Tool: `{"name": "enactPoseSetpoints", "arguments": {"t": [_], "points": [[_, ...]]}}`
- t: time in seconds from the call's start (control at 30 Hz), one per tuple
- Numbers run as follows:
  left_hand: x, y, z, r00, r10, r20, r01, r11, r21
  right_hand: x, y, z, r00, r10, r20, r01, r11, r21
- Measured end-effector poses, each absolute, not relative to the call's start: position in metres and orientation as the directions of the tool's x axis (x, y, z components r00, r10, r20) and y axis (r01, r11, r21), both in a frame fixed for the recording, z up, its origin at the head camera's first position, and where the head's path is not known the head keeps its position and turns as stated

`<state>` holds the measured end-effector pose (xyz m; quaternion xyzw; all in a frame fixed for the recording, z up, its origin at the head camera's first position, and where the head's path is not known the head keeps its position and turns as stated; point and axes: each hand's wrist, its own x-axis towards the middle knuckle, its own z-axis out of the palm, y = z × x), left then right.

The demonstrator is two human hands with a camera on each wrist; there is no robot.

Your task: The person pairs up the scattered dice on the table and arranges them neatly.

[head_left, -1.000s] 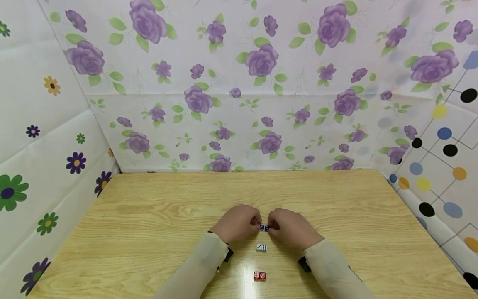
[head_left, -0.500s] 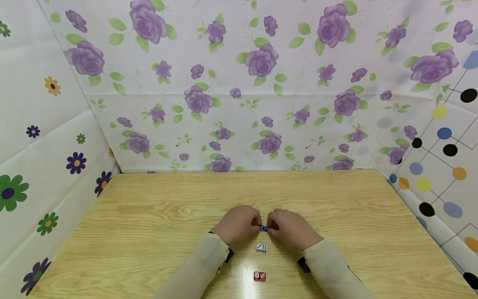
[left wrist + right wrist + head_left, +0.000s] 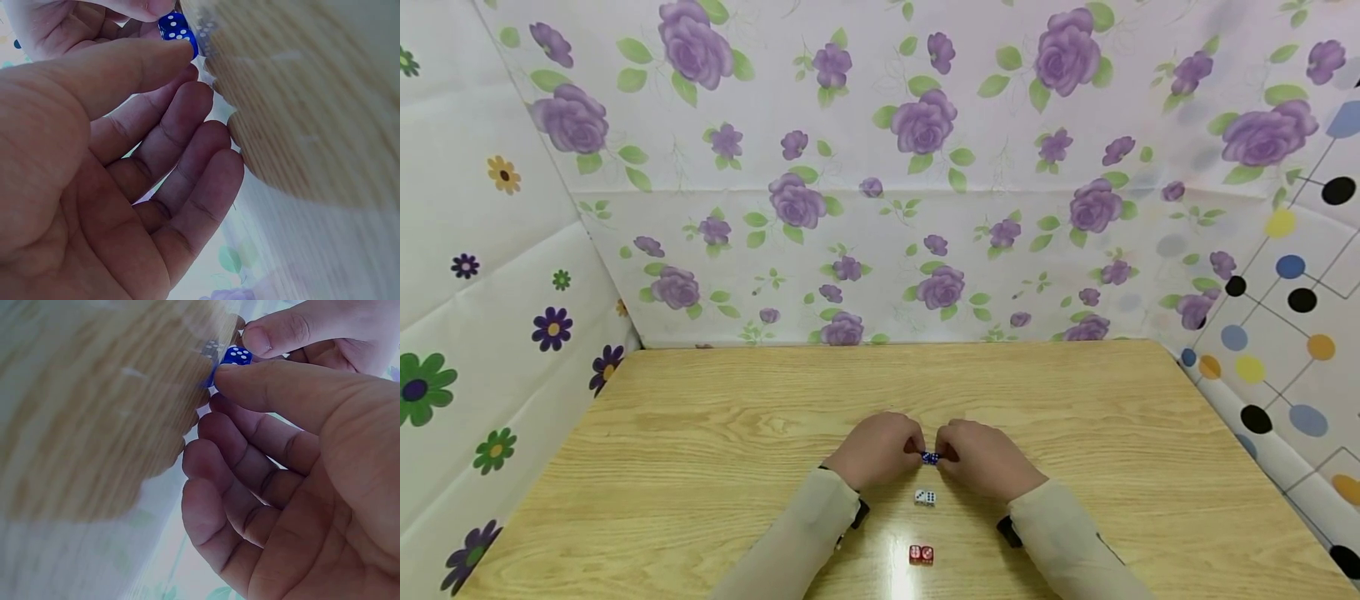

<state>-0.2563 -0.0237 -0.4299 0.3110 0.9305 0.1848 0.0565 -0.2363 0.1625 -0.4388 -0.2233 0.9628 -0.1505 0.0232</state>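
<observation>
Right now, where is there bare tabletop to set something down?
Bare wood lies left of the left hand, right of the right hand, and between both hands and the back wall. It is crowded in the middle: blue dice, white dice, red dice.

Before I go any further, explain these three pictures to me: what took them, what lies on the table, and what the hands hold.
No machine works here: a person's two bare hands do. One camera sits on the head and looks down at the light wooden table. The other two sit on the wrists, each looking along its own palm.

The left hand and right hand meet at the small blue dice with white pips, pinching them between them. The left wrist view shows a thumb and finger at a blue die; the right wrist view shows the same.

Nearer the person lie a pair of white dice and a pair of red dice, untouched.
</observation>
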Motion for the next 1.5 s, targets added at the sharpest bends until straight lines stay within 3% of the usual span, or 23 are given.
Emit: {"name": "enactPoseSetpoints", "arguments": {"t": [1.17,1.5], "points": [[-0.2556,-0.0280,-0.4307,-0.816,0.579,0.004,0.534,0.751,0.389,-0.2361,0.1564,-0.4392,-0.891,-0.451,0.049,-0.446,0.852,-0.272],[-0.2566,-0.0306,-0.4271,-0.823,0.568,-0.024,0.509,0.756,0.411,-0.2355,0.1614,-0.4350,-0.899,-0.436,0.034,-0.424,0.850,-0.311]]}}
